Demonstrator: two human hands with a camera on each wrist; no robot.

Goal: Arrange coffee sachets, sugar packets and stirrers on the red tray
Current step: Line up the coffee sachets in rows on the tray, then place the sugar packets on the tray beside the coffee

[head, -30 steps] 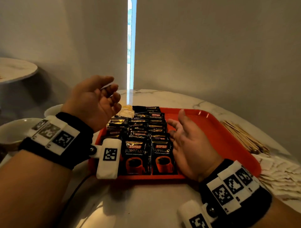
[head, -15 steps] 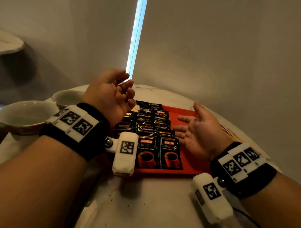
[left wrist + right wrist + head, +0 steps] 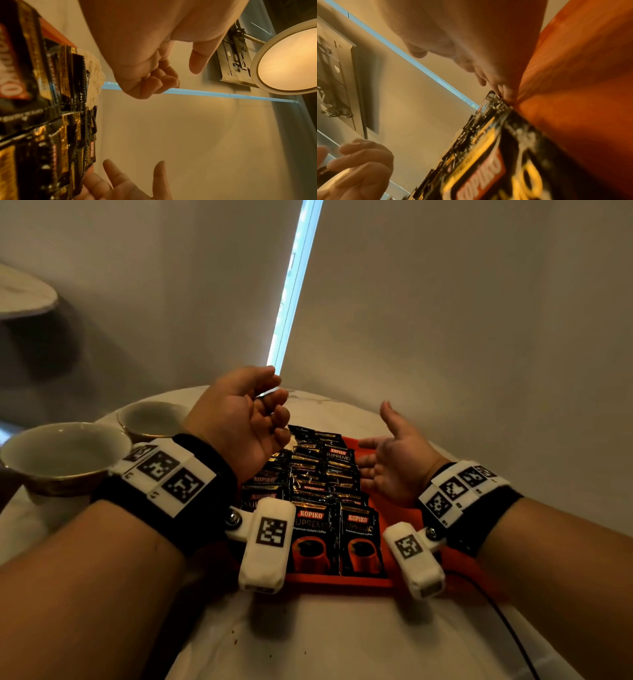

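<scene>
Head view: both hands hover above the flat red plastic tray (image 3: 368, 581), which sits on the round white marble table (image 3: 329, 642).
Change: across the last second the view has swung left, so the wooden stirrers and white sugar packets seen earlier at the tray's right are now out of frame, and two white ceramic cups (image 3: 65, 453) have come in at the left.
Left hand: the left hand (image 3: 245, 422) is raised, palm turned inward, fingers loosely curled and holding nothing.
Right hand: the right hand (image 3: 394, 462) is lower, palm up, fingers spread and empty, over the tray's bare right part.
Coffee: black Kopiko coffee sachets (image 3: 320, 501) lie in overlapping rows on the tray's left half.
Left wrist view: a pale crumpled item (image 3: 95, 75) lies past the sachets; what it is cannot be told.
Meaning: coffee looks arranged; sugar and stirrers likely remain.
</scene>
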